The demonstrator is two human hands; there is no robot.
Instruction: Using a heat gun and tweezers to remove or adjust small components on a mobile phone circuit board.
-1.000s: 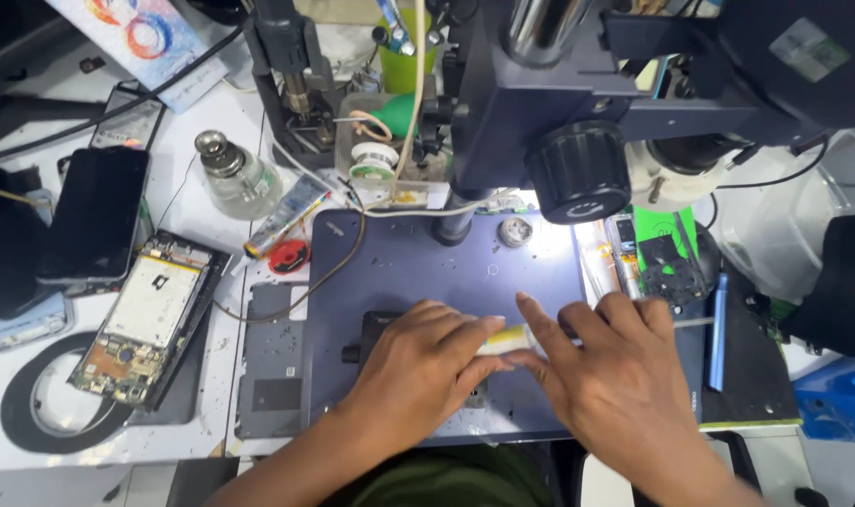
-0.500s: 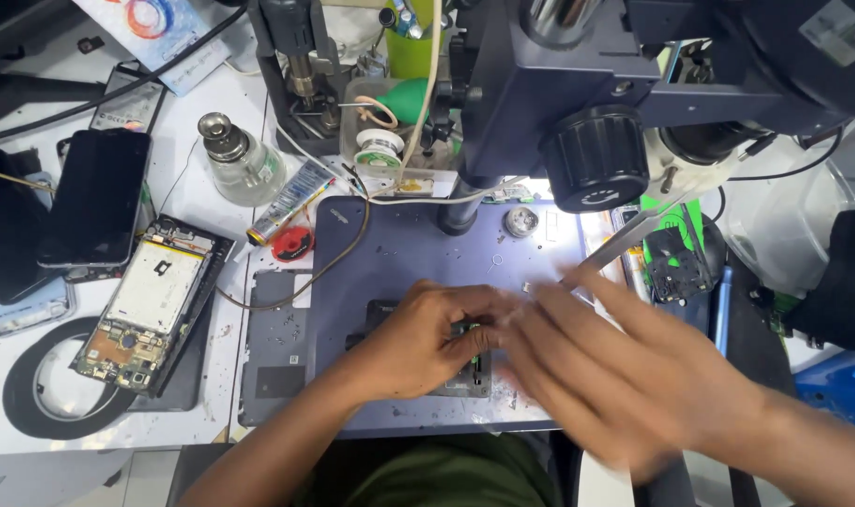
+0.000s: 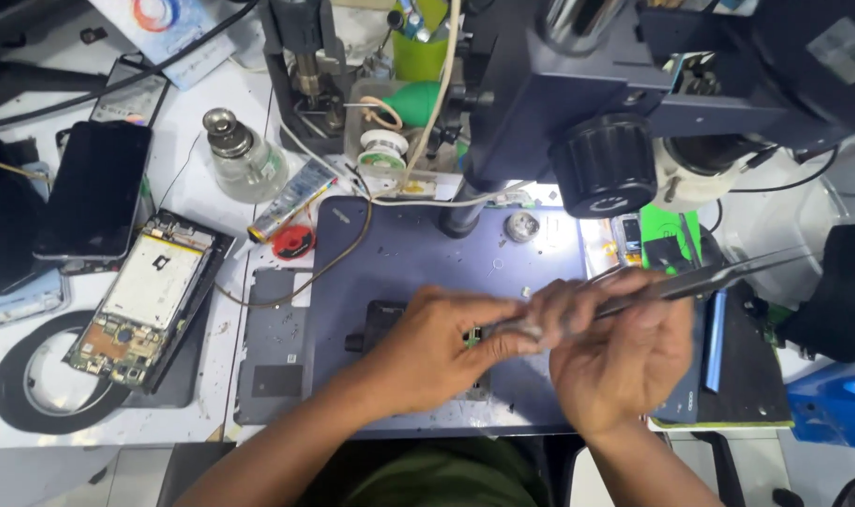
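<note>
Two hands are meeting over the purple mat (image 3: 399,253) on the surface, under the microscope (image 3: 578,103). The right hand (image 3: 625,352) is pinching metal tweezers (image 3: 690,280), its fingers closed round the shaft. The left hand (image 3: 446,347) is pressing down, fingers together, on a small circuit board (image 3: 472,335) in a black holder (image 3: 376,324). That board looks light, stiff and fragile, best held by its edges.

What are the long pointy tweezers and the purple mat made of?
The tweezers in the right hand look like metal: thin, grey and a little shiny. The purple mat looks like soft rubber or silicone: dull, flat, with no shine, though the picture cannot say for sure.
</note>
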